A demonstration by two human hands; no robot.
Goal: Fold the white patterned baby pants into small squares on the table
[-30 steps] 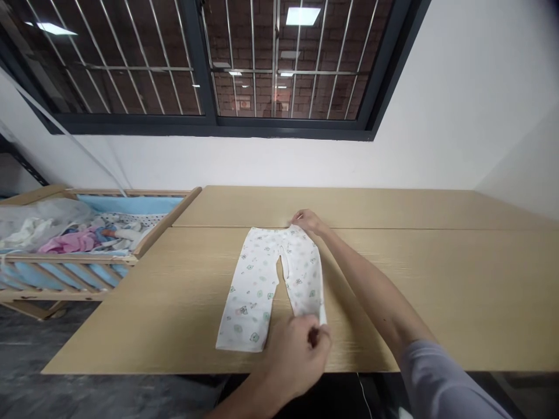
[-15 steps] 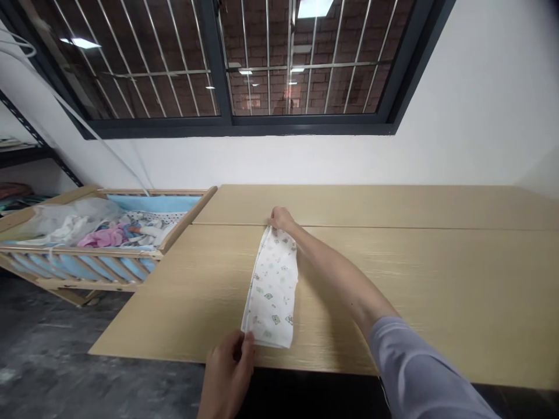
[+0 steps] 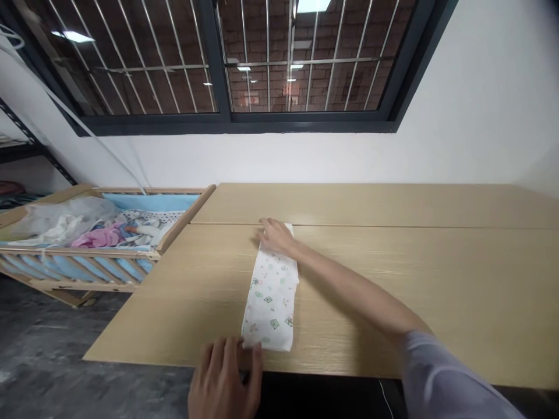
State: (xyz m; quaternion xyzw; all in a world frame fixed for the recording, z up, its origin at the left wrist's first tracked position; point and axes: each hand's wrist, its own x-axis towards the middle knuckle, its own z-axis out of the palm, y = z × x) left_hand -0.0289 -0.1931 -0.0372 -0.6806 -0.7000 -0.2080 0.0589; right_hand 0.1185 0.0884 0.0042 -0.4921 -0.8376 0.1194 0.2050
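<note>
Since half a second ago, my right hand (image 3: 276, 237) has gone from gripping the folded trousers' (image 3: 271, 297) far corner to lying loosely spread across their waist end. Thin and limp, they should weigh little and crease easily, best held by waistband and hems. My left hand (image 3: 225, 378), thumb and fingers apart, is at the near hem; contact is unclear. They lie on the table (image 3: 393, 291), waistband partly covered.

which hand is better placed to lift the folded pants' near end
Probably the left hand: it is at the near-left corner of the pants, while the right hand lies over the far end.
</note>
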